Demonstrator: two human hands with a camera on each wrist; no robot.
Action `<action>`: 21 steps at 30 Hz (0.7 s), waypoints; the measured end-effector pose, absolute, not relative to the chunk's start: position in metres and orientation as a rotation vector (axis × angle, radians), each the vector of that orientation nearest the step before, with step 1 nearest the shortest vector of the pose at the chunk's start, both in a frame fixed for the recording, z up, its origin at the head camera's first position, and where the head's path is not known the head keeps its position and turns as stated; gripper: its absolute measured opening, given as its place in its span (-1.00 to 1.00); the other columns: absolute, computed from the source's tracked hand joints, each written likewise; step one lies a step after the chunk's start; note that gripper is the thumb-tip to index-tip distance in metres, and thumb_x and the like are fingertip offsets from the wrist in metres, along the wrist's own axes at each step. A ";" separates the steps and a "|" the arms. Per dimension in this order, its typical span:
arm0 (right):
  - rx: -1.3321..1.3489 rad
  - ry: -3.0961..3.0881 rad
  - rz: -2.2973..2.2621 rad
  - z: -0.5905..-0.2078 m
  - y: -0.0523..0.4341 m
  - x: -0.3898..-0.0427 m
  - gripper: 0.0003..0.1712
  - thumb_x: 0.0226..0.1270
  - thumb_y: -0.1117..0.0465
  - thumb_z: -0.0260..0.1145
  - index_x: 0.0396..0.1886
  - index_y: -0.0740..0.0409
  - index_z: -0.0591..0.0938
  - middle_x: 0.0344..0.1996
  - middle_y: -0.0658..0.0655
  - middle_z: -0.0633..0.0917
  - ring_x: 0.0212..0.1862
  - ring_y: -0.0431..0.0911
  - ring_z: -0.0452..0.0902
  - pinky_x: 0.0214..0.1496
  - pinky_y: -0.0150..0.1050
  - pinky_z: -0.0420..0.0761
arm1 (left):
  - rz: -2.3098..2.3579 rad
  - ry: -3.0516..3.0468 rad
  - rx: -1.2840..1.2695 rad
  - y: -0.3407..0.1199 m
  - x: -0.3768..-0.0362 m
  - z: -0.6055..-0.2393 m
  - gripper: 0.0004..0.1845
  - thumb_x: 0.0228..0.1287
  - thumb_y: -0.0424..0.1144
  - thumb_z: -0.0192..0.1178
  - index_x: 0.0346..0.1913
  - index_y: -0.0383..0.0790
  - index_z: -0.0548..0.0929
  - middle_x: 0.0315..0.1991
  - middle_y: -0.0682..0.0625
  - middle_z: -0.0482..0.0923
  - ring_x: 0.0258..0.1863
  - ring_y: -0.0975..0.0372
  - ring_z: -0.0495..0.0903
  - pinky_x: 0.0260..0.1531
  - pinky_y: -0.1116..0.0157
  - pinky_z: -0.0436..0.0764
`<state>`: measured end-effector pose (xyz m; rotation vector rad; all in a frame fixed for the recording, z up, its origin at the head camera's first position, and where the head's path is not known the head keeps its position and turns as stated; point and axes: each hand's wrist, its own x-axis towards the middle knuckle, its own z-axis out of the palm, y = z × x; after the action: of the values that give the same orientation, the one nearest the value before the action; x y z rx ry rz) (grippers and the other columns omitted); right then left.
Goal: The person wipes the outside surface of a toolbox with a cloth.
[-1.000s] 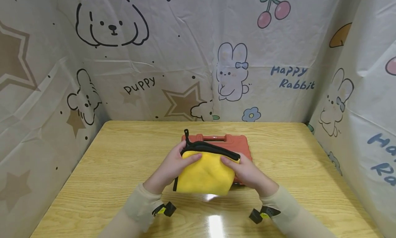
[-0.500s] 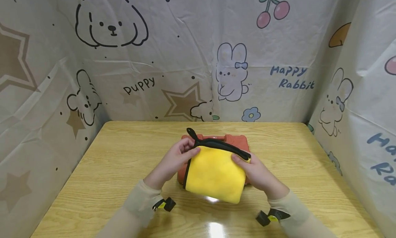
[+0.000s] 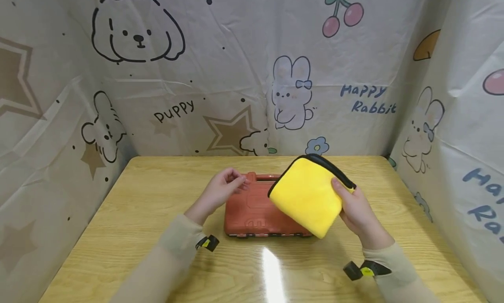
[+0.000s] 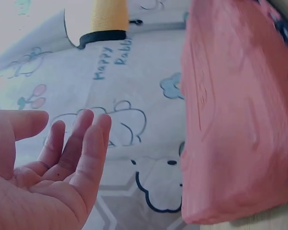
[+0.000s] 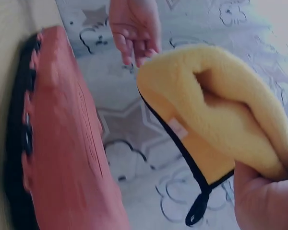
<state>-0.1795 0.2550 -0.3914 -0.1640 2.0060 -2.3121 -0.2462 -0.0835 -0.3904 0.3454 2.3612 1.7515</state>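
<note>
My right hand (image 3: 357, 213) pinches a folded yellow cloth (image 3: 307, 191) by its right edge, with the thumb on the near face. The cloth has black edging, and in the right wrist view its plush folds, a small pale label (image 5: 177, 128) and a black hanging loop (image 5: 198, 209) show. It is held in the air over the right part of a red plastic case (image 3: 252, 209), hiding that part. My left hand (image 3: 220, 190) hovers by the case's upper left corner, apart from the cloth. Its fingers are loosely bent and hold nothing, as the left wrist view confirms.
The case lies flat on a wooden table (image 3: 157, 215), its handle (image 3: 267, 177) toward the back and its dark latches (image 3: 271, 235) toward me. A printed fabric curtain (image 3: 220, 75) encloses the back and both sides of the table.
Both hands held the cloth before. The left hand has let go and drawn slightly left. The right hand has carried the cloth right and up, tilting it and uncovering the left part of the case.
</note>
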 end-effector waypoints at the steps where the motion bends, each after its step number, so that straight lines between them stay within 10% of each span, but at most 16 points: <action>1: -0.129 2.008 -2.338 -0.391 0.259 -0.180 -0.74 0.66 -0.03 0.08 0.14 -0.05 0.52 -0.17 -0.10 0.73 -0.16 -0.24 0.74 -0.13 -0.33 0.78 | 1.713 2.401 0.336 -0.083 -0.249 -0.391 -0.82 0.60 -0.23 0.10 -0.10 -0.32 0.56 -0.03 -0.22 0.72 -0.06 0.09 0.73 0.07 0.06 0.73; 11: 0.062 2.023 -2.546 -0.396 0.297 -0.188 -0.78 0.62 0.00 0.13 0.04 -0.01 0.54 -0.18 -0.18 0.71 -0.15 -0.33 0.70 -0.11 -0.44 0.73 | 1.232 2.728 0.384 -0.062 -0.282 -0.390 -0.82 0.54 -0.12 0.18 -0.10 -0.19 0.63 0.00 -0.12 0.67 -0.04 0.05 0.64 -0.11 0.15 0.64; 21: 0.438 2.420 -2.293 -0.403 0.316 -0.194 -0.40 0.63 -0.12 0.03 0.38 0.22 0.35 -0.23 -0.23 0.59 -0.22 -0.38 0.60 -0.20 -0.50 0.67 | 0.805 2.831 0.481 -0.027 -0.303 -0.395 -0.88 0.52 -0.20 0.20 -0.19 -0.18 0.62 -0.20 -0.05 0.64 -0.27 0.16 0.52 -0.23 0.22 0.56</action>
<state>-0.1936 0.3164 -0.4033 0.4385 2.4197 -2.2930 -0.3031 -0.0274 -0.3952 0.4807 2.8312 0.8053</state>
